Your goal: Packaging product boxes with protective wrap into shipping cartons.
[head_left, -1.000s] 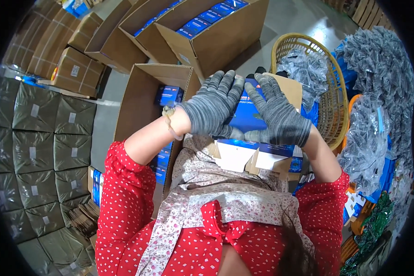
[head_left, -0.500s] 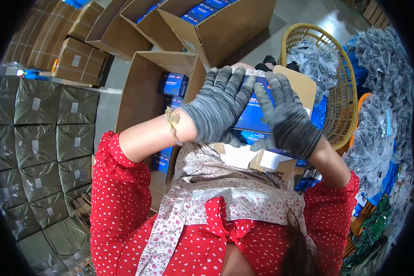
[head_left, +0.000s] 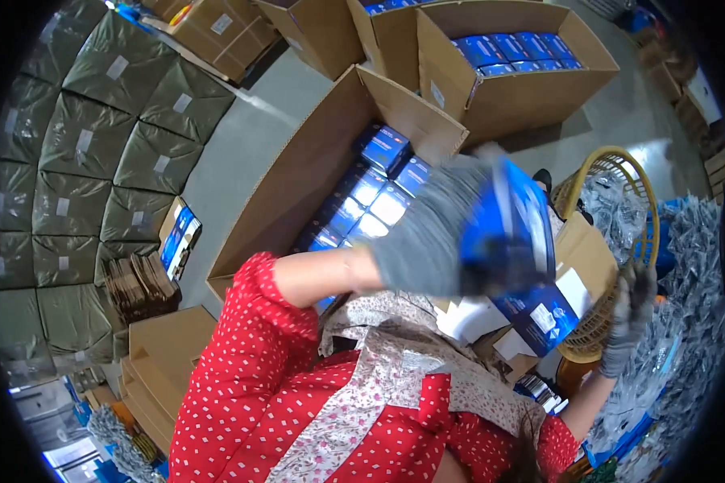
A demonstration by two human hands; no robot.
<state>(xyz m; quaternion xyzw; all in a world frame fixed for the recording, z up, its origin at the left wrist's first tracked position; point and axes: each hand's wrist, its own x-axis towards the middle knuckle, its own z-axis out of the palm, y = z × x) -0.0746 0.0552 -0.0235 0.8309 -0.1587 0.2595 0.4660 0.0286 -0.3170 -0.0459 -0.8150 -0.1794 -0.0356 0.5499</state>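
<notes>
My left hand (head_left: 427, 229), in a grey knit glove, grips a small blue box (head_left: 514, 221); both are smeared by motion. It is held above my lap, beside a large open carton (head_left: 286, 177) with rows of blue boxes (head_left: 385, 150) in it. Below the held box lies another blue printed carton (head_left: 536, 318), with white and brown flaps, by my apron. Out to the right, my gloved right hand (head_left: 630, 318) has its fingers stretched upward and apart, next to the yellow basket (head_left: 582, 173). Nothing shows in it.
Clear plastic bags (head_left: 612, 205) fill the basket, and a big heap of them (head_left: 685, 314) lies to the right. More open cartons (head_left: 532, 101) with blue boxes stand ahead. Green wrapped bales (head_left: 97, 141) and flattened cardboard (head_left: 141, 282) are at the left.
Both hands were together on the blue box. The left has lifted it, tilted, toward the large carton; the right has moved away toward the basket. The view has turned.
</notes>
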